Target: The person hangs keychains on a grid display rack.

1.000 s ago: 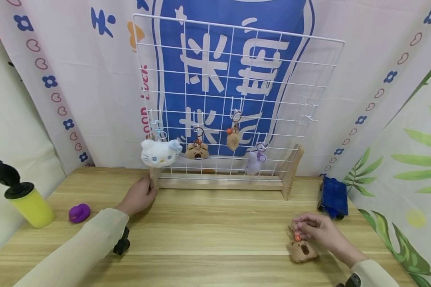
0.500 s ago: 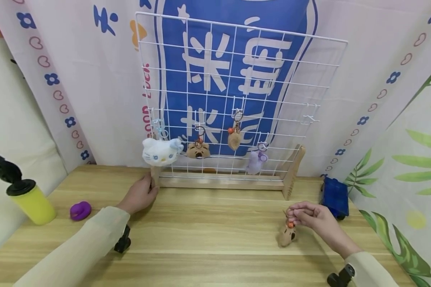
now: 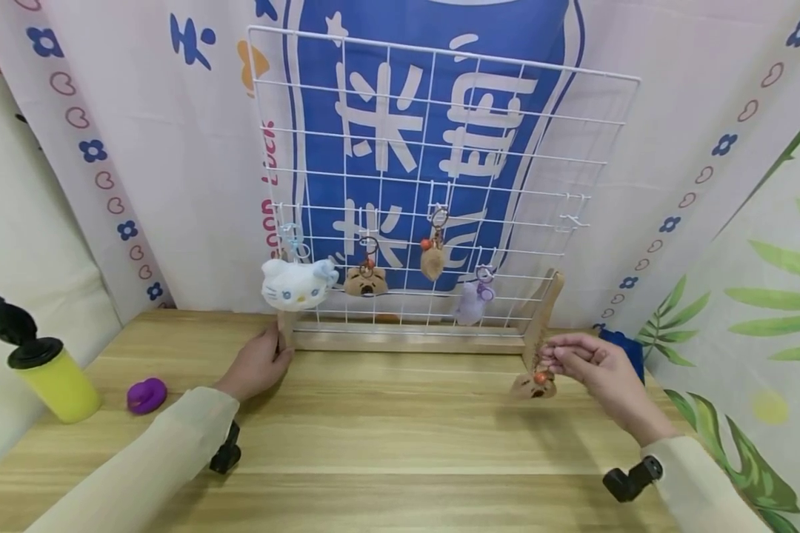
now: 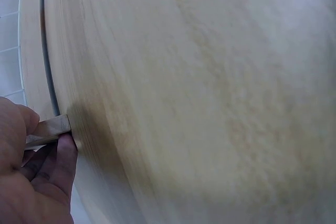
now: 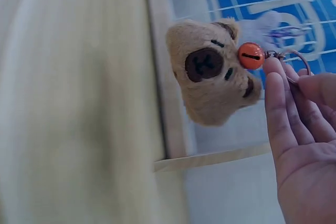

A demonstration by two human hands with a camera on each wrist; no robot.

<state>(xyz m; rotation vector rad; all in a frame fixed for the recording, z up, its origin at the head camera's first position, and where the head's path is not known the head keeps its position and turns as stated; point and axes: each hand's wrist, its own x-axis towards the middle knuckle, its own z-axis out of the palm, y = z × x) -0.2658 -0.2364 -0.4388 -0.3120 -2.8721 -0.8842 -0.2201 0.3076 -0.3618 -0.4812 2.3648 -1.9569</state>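
Note:
In the right wrist view, my right hand pinches the metal ring of a brown plush bear keychain between thumb and fingers. An orange bell sits between ring and bear head. From the head view, this right hand is off the table near the rack's right foot, the bear dangling below. My left hand grips the left wooden foot of the white wire grid rack; the left wrist view shows thumb and fingers pinching the wooden foot's end.
On the grid hang a white cat plush, a bear-face keychain, a small brown plush and a lilac plush. A bare hook is at right. Blue toy, purple object and yellow pump stand on the table.
My right hand has lifted the bear keychain off the table and carried it forward and slightly left, towards the rack's right foot. The left hand stays on the rack.

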